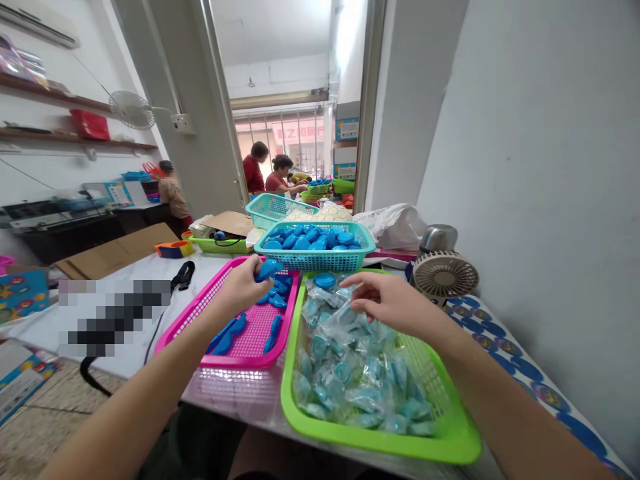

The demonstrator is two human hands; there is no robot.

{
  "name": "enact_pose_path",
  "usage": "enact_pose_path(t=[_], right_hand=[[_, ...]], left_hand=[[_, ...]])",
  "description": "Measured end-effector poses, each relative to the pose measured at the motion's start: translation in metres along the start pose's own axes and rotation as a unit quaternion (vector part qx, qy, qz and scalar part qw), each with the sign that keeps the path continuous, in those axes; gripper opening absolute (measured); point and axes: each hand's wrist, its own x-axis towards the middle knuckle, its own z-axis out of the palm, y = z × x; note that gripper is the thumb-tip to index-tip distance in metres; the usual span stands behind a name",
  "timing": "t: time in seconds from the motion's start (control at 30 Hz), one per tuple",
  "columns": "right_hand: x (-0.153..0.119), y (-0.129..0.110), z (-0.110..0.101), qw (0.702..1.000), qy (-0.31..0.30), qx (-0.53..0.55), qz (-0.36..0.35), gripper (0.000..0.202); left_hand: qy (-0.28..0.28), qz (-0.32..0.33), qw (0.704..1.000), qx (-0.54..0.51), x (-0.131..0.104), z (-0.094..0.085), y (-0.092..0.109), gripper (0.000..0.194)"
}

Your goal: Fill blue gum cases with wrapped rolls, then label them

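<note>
My left hand (246,288) is closed on a blue plastic piece (269,269), rounded and glossy, above the far end of a pink basket (233,361). Loose blue plastic parts (277,300) lie in that basket, some of them long and curved. Over the far part of a green basket (380,440), my right hand (387,301) has its fingers apart and slightly bent, with nothing seen in them. Clear bags with small teal items (345,373) fill the green basket. Near the right fingertips is a round blue piece (325,281); whether they touch any bag is unclear.
A teal basket (315,261) heaped with blue round pieces stands behind both baskets. To the right are a small fan (445,275) and sheets of round stickers (505,347) beside the wall. A black strap (183,275) lies on the left. People (280,175) sit beyond the doorway.
</note>
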Motion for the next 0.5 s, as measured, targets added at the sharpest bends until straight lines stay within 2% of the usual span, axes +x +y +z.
enact_pose_path(t=[0.03, 0.1, 0.23, 0.3, 0.5], right_hand=[[-0.003, -0.004, -0.006, 0.999, 0.019, 0.028, -0.013, 0.037], [-0.012, -0.010, -0.014, 0.993, 0.060, 0.093, -0.042, 0.042], [-0.031, -0.016, -0.022, 0.963, 0.159, 0.202, -0.085, 0.042], [-0.038, -0.016, -0.026, 0.944, 0.207, 0.238, -0.101, 0.040], [-0.050, -0.012, -0.037, 0.907, 0.297, 0.263, -0.145, 0.021]], left_hand=[[0.016, 0.026, 0.999, -0.035, -0.007, 0.000, 0.015, 0.025], [0.003, 0.084, 0.991, -0.104, -0.021, 0.004, 0.046, 0.029], [-0.117, 0.175, 0.952, -0.224, -0.040, 0.018, 0.094, 0.039], [-0.144, 0.185, 0.936, -0.262, -0.042, 0.023, 0.105, 0.038], [-0.082, 0.197, 0.927, -0.310, -0.035, 0.022, 0.125, 0.033]])
